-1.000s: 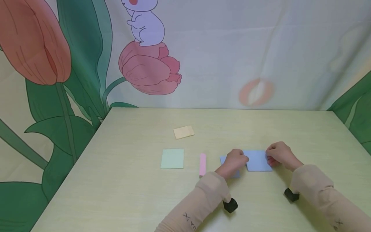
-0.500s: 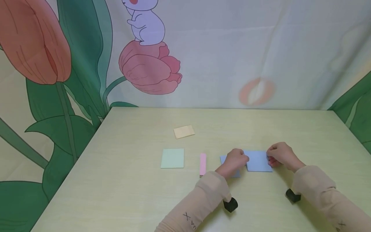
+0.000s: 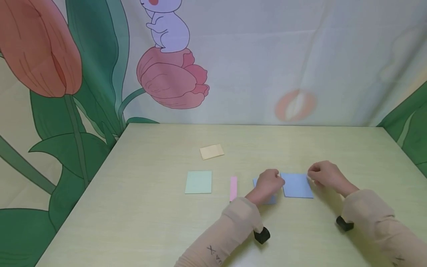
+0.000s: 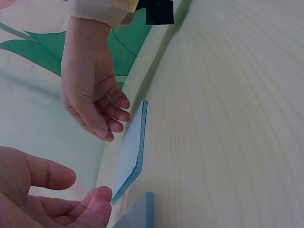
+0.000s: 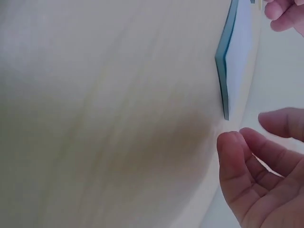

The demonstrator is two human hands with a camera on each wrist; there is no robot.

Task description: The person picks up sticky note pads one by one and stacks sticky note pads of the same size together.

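Tabletop has blue pad btwn L hand & R hand (fingers loosely bent).

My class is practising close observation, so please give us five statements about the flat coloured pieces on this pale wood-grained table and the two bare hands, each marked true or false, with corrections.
1. The flat pale green square lies left of the narrow pink strip. True.
2. In the head view, the left hand partly hides one flat blue piece. True.
3. The right hand grips the other flat blue rectangular piece. False: its fingertips are apart from it.
4. The small tan rectangle lies nearer the person than the green square. False: it lies farther away.
5. The pink strip lies left of both blue pieces. True.
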